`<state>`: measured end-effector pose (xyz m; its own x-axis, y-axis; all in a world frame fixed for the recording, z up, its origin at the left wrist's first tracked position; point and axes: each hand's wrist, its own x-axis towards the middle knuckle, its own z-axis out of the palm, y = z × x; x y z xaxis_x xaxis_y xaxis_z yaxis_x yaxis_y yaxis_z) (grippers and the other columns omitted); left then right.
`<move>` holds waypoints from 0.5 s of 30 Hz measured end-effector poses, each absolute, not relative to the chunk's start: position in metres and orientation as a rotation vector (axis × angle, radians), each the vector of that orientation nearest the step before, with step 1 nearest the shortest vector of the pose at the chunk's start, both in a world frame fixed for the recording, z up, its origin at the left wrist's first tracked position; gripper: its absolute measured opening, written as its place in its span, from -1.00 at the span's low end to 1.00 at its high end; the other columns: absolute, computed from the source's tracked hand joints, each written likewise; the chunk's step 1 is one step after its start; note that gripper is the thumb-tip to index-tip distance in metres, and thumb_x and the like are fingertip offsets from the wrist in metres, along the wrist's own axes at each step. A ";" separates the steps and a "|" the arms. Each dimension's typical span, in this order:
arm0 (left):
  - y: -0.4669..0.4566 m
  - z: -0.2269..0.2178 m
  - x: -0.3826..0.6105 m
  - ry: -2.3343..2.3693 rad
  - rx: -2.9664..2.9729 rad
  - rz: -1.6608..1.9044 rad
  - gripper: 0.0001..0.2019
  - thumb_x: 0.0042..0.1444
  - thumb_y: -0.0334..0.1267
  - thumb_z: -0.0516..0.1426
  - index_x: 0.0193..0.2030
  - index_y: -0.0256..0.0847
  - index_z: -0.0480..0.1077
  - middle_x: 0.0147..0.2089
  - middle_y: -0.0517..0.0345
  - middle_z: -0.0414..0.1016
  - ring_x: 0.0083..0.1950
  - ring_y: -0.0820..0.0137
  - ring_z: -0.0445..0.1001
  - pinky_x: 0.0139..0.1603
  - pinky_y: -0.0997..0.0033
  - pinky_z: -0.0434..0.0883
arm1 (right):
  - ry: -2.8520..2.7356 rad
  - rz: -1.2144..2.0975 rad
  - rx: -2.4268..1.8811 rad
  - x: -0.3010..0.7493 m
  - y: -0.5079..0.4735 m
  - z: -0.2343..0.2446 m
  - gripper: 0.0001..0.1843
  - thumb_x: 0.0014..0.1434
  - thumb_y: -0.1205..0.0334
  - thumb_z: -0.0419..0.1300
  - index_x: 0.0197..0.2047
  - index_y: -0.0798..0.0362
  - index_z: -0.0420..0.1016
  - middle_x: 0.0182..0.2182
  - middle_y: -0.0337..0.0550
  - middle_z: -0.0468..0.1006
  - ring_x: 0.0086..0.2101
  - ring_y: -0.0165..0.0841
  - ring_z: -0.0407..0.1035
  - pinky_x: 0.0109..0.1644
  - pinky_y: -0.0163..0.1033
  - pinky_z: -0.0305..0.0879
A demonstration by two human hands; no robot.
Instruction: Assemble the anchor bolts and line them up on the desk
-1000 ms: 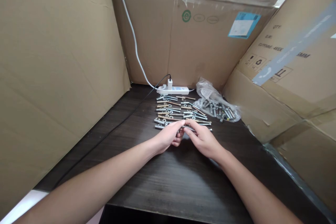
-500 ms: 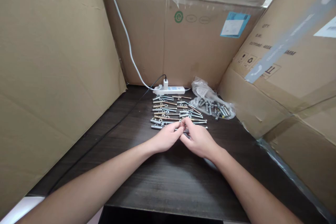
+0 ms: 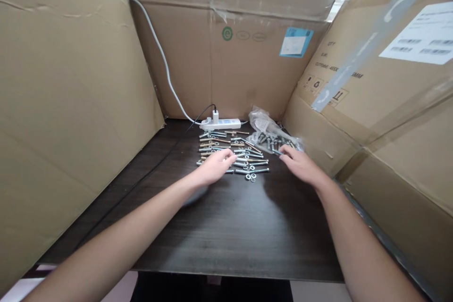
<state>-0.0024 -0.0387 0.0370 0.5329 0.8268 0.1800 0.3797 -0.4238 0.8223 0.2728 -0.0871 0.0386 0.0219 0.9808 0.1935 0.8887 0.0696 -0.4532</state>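
Several metal bolts and washers (image 3: 247,160) lie in rows on a dark wooden table (image 3: 233,226). My left hand (image 3: 216,166) rests over the left end of the rows, fingers curled down on the bolts; whether it holds one is hidden. My right hand (image 3: 300,164) has its fingers stretched out, fingertips at the front edge of a clear plastic bag of bolts (image 3: 272,138) at the back right. Two loose washers (image 3: 251,177) sit in front of the rows between my hands.
A white power strip (image 3: 221,123) with a plugged-in adapter, a white cord and a black cable lies at the back. Large cardboard boxes (image 3: 71,85) wall in the table on the left, back and right.
My hands were together at the front row, pinching a bolt. They have parted: the left went left over the rows, the right went right to the bag. The camera shifted right.
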 end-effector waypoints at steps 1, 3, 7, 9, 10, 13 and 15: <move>-0.035 0.037 0.006 0.978 2.084 0.737 -0.78 0.15 -0.13 0.03 -0.39 -0.21 0.33 -0.41 0.22 0.35 -0.36 0.43 0.27 -0.34 0.51 0.17 | -1.870 0.268 -1.910 0.288 -0.085 0.033 -0.82 0.12 0.21 -0.01 -0.33 0.02 0.39 -0.53 -0.27 0.44 -0.47 -0.36 0.30 -0.39 -0.32 0.12; -0.027 0.037 0.027 0.971 2.231 0.632 -0.80 0.15 -0.14 0.02 -0.32 -0.21 0.37 -0.39 0.20 0.40 -0.36 0.40 0.31 -0.34 0.49 0.20 | -1.801 0.291 -2.004 0.309 -0.084 0.020 -0.82 0.08 0.22 0.03 -0.33 0.04 0.45 -0.51 -0.24 0.48 -0.44 -0.35 0.33 -0.37 -0.31 0.16; -0.008 0.038 0.080 1.045 2.573 0.402 -0.79 0.17 -0.19 0.00 -0.23 -0.22 0.40 -0.28 0.07 0.49 -0.27 0.32 0.43 -0.26 0.44 0.30 | -1.797 0.325 -2.026 0.321 -0.081 0.006 -0.81 0.02 0.29 0.09 -0.31 0.02 0.51 -0.37 -0.18 0.57 -0.35 -0.32 0.40 -0.28 -0.29 0.21; 0.002 0.038 0.104 1.056 2.616 0.359 -0.79 0.15 -0.19 0.02 -0.21 -0.22 0.41 -0.21 0.00 0.51 -0.17 0.26 0.45 -0.18 0.40 0.33 | -1.795 0.295 -2.009 0.319 -0.079 0.004 -0.81 0.03 0.32 0.08 -0.31 0.01 0.51 -0.34 -0.19 0.59 -0.32 -0.32 0.42 -0.24 -0.30 0.23; 0.007 0.038 0.114 1.055 2.633 0.333 -0.79 0.13 -0.20 0.03 -0.22 -0.23 0.42 -0.19 -0.01 0.51 -0.15 0.24 0.46 -0.16 0.39 0.34 | -1.796 0.285 -1.995 0.318 -0.077 0.003 -0.81 0.04 0.33 0.09 -0.30 0.00 0.51 -0.33 -0.20 0.59 -0.30 -0.33 0.43 -0.22 -0.30 0.23; 0.020 0.035 0.135 1.046 2.669 0.232 -0.80 0.09 -0.24 0.05 -0.23 -0.23 0.45 -0.18 -0.03 0.52 -0.13 0.23 0.47 -0.13 0.37 0.36 | -1.786 0.242 -1.967 0.317 -0.072 0.000 -0.82 0.05 0.33 0.10 -0.29 -0.01 0.51 -0.29 -0.21 0.60 -0.25 -0.32 0.44 -0.16 -0.29 0.25; 0.026 0.034 0.144 1.037 2.691 0.153 -0.80 0.06 -0.25 0.07 -0.23 -0.23 0.46 -0.17 -0.03 0.53 -0.13 0.23 0.48 -0.12 0.37 0.37 | -1.770 0.209 -1.962 0.318 -0.068 -0.002 -0.82 0.05 0.32 0.12 -0.29 -0.01 0.52 -0.28 -0.20 0.60 -0.24 -0.31 0.44 -0.14 -0.28 0.26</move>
<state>0.1438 0.0262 0.0336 0.7407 0.6718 0.0073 0.6451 -0.7143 0.2714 0.3177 -0.0683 -0.0021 0.1491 0.9673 0.2050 0.8928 -0.0425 -0.4484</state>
